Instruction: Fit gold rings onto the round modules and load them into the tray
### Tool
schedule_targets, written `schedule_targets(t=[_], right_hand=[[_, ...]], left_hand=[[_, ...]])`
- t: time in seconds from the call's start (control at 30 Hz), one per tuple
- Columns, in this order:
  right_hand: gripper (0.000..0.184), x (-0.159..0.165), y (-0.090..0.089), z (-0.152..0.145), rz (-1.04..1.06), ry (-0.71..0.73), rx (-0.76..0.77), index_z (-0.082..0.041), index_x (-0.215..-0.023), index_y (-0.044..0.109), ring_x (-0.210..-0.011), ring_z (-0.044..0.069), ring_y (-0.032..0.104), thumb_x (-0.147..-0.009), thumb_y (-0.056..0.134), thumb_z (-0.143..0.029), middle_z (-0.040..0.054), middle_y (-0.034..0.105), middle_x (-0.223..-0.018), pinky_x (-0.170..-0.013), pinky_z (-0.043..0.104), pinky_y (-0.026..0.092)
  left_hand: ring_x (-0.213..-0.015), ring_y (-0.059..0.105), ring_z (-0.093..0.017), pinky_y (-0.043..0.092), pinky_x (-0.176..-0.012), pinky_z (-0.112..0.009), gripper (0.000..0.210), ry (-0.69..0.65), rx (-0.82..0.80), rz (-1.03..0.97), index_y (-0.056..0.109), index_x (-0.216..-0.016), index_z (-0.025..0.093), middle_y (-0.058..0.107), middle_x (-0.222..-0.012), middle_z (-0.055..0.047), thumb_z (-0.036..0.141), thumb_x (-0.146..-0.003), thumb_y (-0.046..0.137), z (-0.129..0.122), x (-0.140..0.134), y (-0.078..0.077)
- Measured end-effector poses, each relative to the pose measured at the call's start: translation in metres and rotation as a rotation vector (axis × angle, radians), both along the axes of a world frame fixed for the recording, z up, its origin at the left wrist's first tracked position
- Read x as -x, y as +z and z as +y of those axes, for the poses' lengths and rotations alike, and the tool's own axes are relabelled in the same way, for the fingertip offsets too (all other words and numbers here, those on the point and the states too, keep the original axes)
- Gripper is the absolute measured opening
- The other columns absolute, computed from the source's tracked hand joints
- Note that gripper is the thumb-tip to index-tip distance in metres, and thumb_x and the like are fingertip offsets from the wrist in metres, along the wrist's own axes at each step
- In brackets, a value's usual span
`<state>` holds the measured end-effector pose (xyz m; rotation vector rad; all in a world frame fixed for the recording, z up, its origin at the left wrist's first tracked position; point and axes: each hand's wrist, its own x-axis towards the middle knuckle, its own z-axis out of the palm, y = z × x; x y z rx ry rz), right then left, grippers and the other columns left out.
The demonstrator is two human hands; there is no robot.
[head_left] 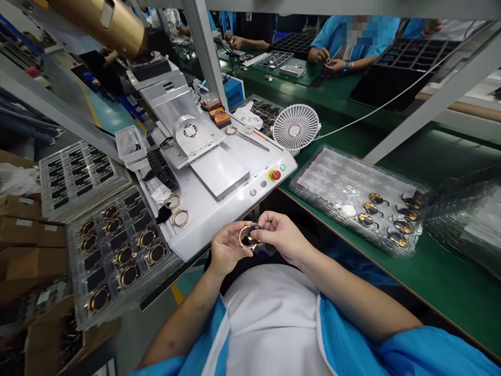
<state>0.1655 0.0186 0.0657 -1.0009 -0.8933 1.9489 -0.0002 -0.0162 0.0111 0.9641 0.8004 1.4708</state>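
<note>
In front of my body, my left hand (229,246) pinches a gold watch case ring (243,241) by its edge. My right hand (284,236) grips a round black watch display with gold backing (255,233), which overlaps the right part of the ring. Whether the display sits inside the ring or just against it, I cannot tell. To the right, a clear plastic tray (336,180) carries several similar round displays (376,198) with short flex tails. On the left, another clear tray (88,266) holds several gold-rimmed watch cases (128,275) with black faces.
A white machine (219,219) with a metal fixture (190,130) and a red stop button (276,175) stands ahead. Two gold rings (180,218) and tweezers (254,140) lie on it. A small white fan (296,128) is beside it. Co-workers (352,47) sit across the green bench.
</note>
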Motion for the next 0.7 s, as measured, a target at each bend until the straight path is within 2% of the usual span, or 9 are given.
schedule_targets(t=[0.13, 0.27, 0.43, 0.7], right_hand=[[0.043, 0.003, 0.001, -0.002, -0.041, -0.013, -0.069, -0.019, -0.072, 0.053, -0.054, 0.008, 0.054, -0.055, 0.092, -0.026, -0.0065, 0.059, -0.06, -0.052, 0.019, 0.041], [0.036, 0.006, 0.002, -0.004, -0.092, -0.005, -0.135, -0.021, -0.074, 0.05, -0.051, 0.007, 0.049, -0.058, 0.081, -0.02, -0.0094, 0.055, -0.058, -0.05, 0.019, 0.039], [0.031, 0.007, 0.001, -0.005, -0.198, 0.027, -0.209, -0.022, -0.081, 0.049, -0.052, 0.009, 0.051, -0.064, 0.075, -0.025, -0.0089, 0.057, -0.061, -0.05, 0.021, 0.038], [0.031, 0.008, 0.001, -0.004, -0.167, 0.049, -0.197, -0.022, -0.081, 0.046, -0.05, 0.008, 0.049, -0.065, 0.073, -0.024, -0.0094, 0.057, -0.06, -0.048, 0.02, 0.034]], left_hand=[[-0.099, 0.08, -0.027, 0.066, -0.084, -0.037, 0.054, 0.037, -0.022, 0.03, 0.08, -0.101, 0.026, 0.083, -0.108, -0.007, 0.027, -0.052, 0.102, -0.001, 0.0, 0.0], [-0.096, 0.08, -0.026, 0.067, -0.08, -0.035, 0.054, 0.091, -0.023, 0.054, 0.08, -0.1, 0.026, 0.083, -0.107, -0.007, 0.03, -0.051, 0.103, -0.003, -0.001, -0.004], [-0.092, 0.081, -0.027, 0.067, -0.08, -0.037, 0.06, 0.168, 0.033, 0.104, 0.08, -0.097, 0.025, 0.083, -0.104, -0.006, 0.035, -0.043, 0.104, -0.005, -0.001, -0.012], [-0.088, 0.08, -0.024, 0.065, -0.077, -0.034, 0.06, 0.163, 0.0, 0.134, 0.079, -0.1, 0.026, 0.083, -0.104, -0.005, 0.037, -0.047, 0.103, -0.006, 0.001, -0.016]])
